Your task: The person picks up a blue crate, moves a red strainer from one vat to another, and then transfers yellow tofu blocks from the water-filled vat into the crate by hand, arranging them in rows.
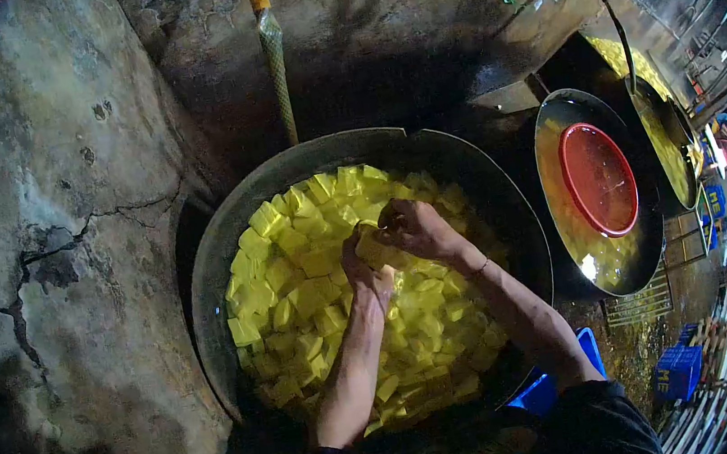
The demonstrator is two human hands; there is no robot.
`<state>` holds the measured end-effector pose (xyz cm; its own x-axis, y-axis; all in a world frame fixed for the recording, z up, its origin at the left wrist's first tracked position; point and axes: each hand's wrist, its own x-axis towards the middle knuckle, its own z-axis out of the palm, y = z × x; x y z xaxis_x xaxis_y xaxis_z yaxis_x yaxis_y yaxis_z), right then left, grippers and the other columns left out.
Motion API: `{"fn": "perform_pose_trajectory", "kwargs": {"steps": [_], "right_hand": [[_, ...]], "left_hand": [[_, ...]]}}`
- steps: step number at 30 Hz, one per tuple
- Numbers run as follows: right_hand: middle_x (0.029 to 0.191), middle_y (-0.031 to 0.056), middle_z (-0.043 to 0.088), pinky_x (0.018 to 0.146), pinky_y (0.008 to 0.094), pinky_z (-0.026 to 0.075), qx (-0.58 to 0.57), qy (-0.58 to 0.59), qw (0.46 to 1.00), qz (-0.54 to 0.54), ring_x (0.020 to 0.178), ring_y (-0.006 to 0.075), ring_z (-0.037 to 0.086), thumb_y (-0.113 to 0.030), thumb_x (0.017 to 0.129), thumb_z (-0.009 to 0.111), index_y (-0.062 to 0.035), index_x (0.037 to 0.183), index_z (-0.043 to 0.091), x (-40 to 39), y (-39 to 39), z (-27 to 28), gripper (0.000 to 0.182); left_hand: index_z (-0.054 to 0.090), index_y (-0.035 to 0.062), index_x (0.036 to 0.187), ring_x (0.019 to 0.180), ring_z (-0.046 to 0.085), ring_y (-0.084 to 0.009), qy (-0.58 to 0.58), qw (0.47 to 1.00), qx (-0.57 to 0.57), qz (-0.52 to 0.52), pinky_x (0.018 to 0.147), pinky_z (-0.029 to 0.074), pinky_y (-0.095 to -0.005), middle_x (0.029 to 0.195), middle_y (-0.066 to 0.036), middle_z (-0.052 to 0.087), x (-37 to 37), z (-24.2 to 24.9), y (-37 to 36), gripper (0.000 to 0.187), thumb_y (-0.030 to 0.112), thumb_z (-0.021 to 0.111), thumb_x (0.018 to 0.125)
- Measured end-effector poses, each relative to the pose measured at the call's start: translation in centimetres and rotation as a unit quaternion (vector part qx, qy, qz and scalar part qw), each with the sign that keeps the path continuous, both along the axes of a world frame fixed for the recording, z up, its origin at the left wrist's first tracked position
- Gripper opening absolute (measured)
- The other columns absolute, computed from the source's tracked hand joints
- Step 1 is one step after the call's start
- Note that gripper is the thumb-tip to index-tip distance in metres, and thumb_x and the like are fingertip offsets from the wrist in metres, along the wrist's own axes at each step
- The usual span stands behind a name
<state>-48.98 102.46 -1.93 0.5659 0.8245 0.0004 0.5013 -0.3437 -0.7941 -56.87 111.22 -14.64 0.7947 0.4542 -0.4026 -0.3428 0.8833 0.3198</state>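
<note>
A wide dark vat (210, 273) in front of me is full of yellow tofu blocks (270, 279) lying in liquid. Over its middle, my left hand (364, 272) is closed around one yellow tofu block (374, 247), holding it from the left and below. Bent fingers of my right hand (421, 227) pinch at the upper right edge of the same block. Both hands sit just above the heaped pieces, and the fingertips partly hide the block.
A cracked concrete wall (95, 260) rises at the left. A hose (277, 74) hangs behind the vat. To the right, a second vat (563, 266) holds a red basin (607, 229). Blue crates (679, 370) stand on the floor, and a person (726, 123) is far right.
</note>
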Motion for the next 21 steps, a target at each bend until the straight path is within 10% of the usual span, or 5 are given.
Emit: {"fn": "perform_pose_trajectory", "kwargs": {"steps": [6,11,17,19,21], "right_hand": [[0.093,0.0176,0.060,0.073,0.0424,0.046,0.048,-0.241,0.967,-0.070,0.091,0.0298,0.057,-0.027,0.082,0.062,0.0023,0.092,0.058,-1.9,3.6,-4.1,0.032],[0.097,0.0253,0.060,0.078,0.0438,0.048,-0.046,-0.011,0.998,-0.032,0.091,0.0366,0.059,-0.031,0.082,0.057,-0.0006,0.113,0.054,1.5,7.0,-3.3,0.044],[0.100,0.0248,0.058,0.086,0.0420,0.045,-0.006,-0.364,0.909,-0.205,0.095,0.0399,0.055,-0.020,0.079,0.058,-0.0019,0.114,0.051,6.6,11.0,-15.6,0.040],[0.101,0.0257,0.058,0.084,0.0432,0.045,-0.113,0.003,0.979,-0.169,0.094,0.0372,0.056,-0.023,0.079,0.058,-0.0024,0.113,0.051,7.8,10.8,-14.8,0.041],[0.098,0.0207,0.060,0.077,0.0385,0.046,-0.144,-0.159,0.961,-0.176,0.086,0.0298,0.057,-0.028,0.083,0.052,-0.0019,0.108,0.054,7.6,10.1,-13.3,0.036]], "left_hand": [[0.048,0.0079,0.118,0.107,0.047,-0.0214,-0.139,0.976,-0.169,-0.012,0.090,0.041,-0.0351,0.116,-0.008,0.051,-0.5,3.5,-2.0,0.040,0.034,0.041,0.088],[0.049,0.0097,0.118,0.107,0.048,-0.0215,0.114,0.876,0.467,0.046,0.087,0.043,-0.0364,0.117,-0.005,0.051,-2.8,3.8,-1.1,0.042,0.038,0.040,0.089],[0.055,0.0087,0.108,0.097,0.056,-0.0237,0.141,0.982,-0.029,0.123,0.077,0.049,-0.0432,0.104,-0.007,0.058,-3.9,5.5,2.9,0.041,0.042,0.044,0.088],[0.050,0.0095,0.115,0.095,0.056,-0.0236,0.163,0.984,-0.023,0.074,0.075,0.049,-0.0417,0.108,-0.004,0.057,-4.2,3.2,4.5,0.043,0.043,0.038,0.090],[0.049,0.0079,0.116,0.096,0.055,-0.0270,0.091,0.993,-0.002,0.080,0.078,0.048,-0.0442,0.109,-0.009,0.056,-4.5,-0.1,4.9,0.046,0.044,0.038,0.089]]}}
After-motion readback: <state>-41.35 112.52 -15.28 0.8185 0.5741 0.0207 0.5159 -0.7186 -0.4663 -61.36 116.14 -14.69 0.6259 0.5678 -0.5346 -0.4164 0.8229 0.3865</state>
